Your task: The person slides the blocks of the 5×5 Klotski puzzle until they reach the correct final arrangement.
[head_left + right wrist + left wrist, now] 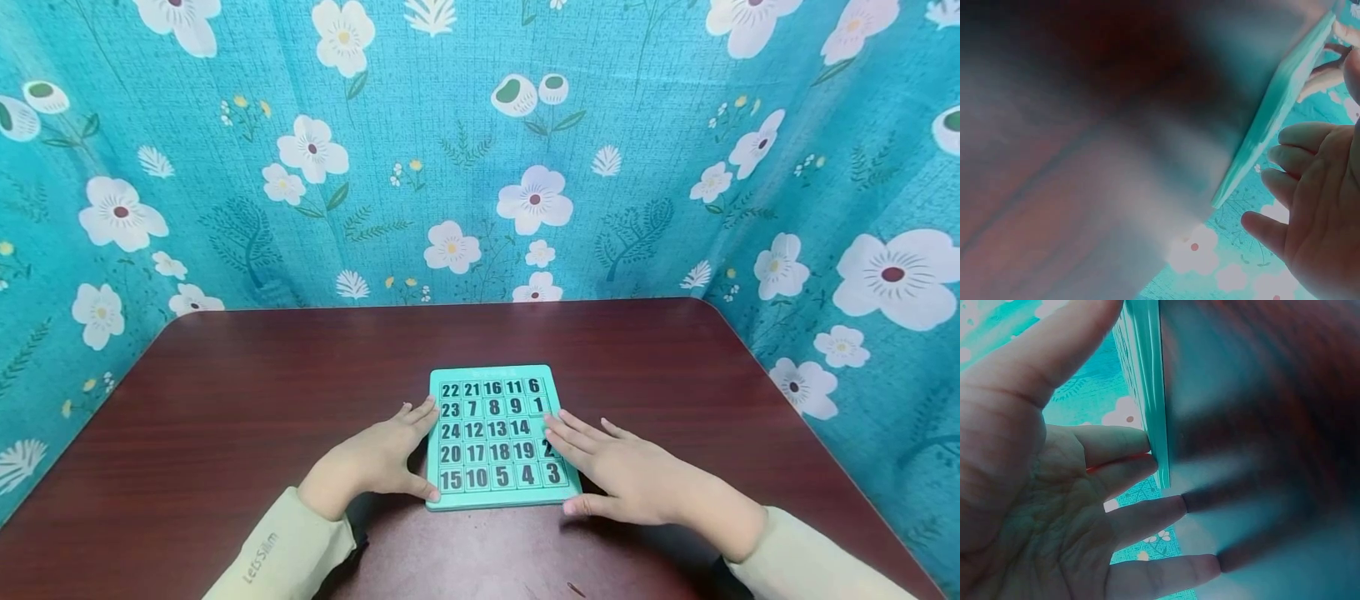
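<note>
A turquoise number slide puzzle (497,440) lies flat on the table, its tiles in rows of black numerals. At its left side, my left hand (378,458) has its fingers extended, with fingertips at the edge and the thumb at the near left corner. In the left wrist view, the puzzle's thin side (1150,381) meets the thumb and two fingers. My right hand (630,475) reaches over the right edge with straight fingers, partly covering the 2 tile. Its thumb is by the near right corner. The right wrist view shows the puzzle's side (1279,106) beyond these outstretched fingers.
The dark reddish-brown table (285,367) has a rounded far edge. Behind it hangs a turquoise curtain (420,167) printed with white flowers. A small brown mark (576,589) shows on the tabletop near the front. Pale sleeves (281,550) cover both forearms.
</note>
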Tool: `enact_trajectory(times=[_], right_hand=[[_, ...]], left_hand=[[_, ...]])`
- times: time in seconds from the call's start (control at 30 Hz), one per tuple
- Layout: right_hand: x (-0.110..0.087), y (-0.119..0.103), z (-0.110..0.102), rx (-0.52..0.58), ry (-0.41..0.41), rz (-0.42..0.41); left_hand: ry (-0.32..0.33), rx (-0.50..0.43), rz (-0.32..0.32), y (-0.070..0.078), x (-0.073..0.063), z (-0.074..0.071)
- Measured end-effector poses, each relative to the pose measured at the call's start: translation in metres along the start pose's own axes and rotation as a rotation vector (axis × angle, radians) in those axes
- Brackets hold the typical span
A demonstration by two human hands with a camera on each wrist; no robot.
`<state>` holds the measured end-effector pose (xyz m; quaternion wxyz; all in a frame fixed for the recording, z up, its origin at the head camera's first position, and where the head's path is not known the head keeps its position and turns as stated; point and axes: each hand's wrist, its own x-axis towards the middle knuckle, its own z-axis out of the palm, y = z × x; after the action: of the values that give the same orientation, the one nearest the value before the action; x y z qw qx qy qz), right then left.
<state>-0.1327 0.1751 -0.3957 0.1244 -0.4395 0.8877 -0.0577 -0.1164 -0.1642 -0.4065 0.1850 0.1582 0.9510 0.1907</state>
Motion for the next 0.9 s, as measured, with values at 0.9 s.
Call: enact_trajectory(times=[0.9], right_hand=[[0.006,0.011,0.01,-0.032,0.011,0.002]], left_hand=[[-0.004,-0.013,-0.001,0.002,-0.001,-0.001]])
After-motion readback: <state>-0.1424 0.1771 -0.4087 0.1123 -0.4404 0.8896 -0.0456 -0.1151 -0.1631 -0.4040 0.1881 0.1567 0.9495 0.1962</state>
